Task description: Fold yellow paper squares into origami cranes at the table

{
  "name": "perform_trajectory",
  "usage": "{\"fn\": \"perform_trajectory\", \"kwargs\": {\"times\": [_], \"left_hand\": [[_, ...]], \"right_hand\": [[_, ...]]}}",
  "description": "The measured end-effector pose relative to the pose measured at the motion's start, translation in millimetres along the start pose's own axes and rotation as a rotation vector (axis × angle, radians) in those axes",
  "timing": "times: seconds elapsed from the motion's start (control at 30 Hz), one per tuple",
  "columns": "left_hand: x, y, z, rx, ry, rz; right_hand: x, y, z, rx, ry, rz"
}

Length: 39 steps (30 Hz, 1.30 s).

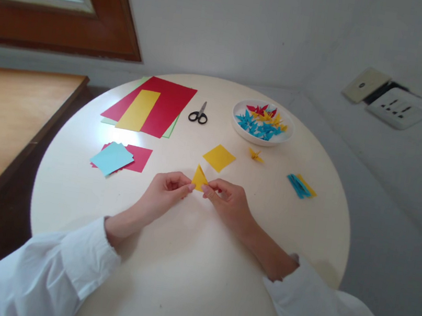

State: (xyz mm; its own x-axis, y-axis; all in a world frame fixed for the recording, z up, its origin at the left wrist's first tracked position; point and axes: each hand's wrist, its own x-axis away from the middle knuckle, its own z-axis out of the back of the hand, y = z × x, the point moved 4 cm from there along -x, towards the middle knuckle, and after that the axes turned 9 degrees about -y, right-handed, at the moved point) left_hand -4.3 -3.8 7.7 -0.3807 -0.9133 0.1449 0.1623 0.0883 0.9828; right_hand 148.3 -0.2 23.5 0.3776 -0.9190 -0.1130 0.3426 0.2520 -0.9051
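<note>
Between my two hands is a small yellow folded paper [199, 178], bent into a triangle with its point up. My left hand [168, 190] pinches its left corner between thumb and fingers. On the other side my right hand [228, 203] is closed on the right corner. Just beyond the fingertips a flat yellow square of paper [219, 158] lies on the table. A yellow paper crane [255, 155] rests to the right of that square. Farther back, a white dish [260, 140] holds several red, yellow and blue paper cranes.
Small scissors [198, 116] lie at the back of the round table [184, 281]. Large red sheets [170, 110] with a yellow strip [138, 110] are at back left. Light blue squares [112, 158] overlap red ones [140, 159]. Folded blue strips [298, 186] sit at right.
</note>
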Motion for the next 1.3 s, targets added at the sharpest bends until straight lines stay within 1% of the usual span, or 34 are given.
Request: {"fn": "perform_trajectory", "kwargs": {"times": [0.23,0.63,0.97,1.3], "left_hand": [[2.4,0.6,-2.1,-0.037,-0.036,-0.022],[4.2,6.3,-3.4,-0.058,-0.039,-0.037],[3.2,14.0,-5.7,-0.080,-0.063,-0.100],[3.7,13.4,-5.9,-0.104,-0.063,-0.109]], "right_hand": [[-0.8,2.1,-1.2,-0.069,0.026,-0.027],[0.0,2.2,-2.1,-0.097,0.027,-0.016],[0.7,-2.2,-2.0,-0.069,-0.006,0.003],[1.0,-3.4,-2.5,-0.056,-0.008,-0.007]]}}
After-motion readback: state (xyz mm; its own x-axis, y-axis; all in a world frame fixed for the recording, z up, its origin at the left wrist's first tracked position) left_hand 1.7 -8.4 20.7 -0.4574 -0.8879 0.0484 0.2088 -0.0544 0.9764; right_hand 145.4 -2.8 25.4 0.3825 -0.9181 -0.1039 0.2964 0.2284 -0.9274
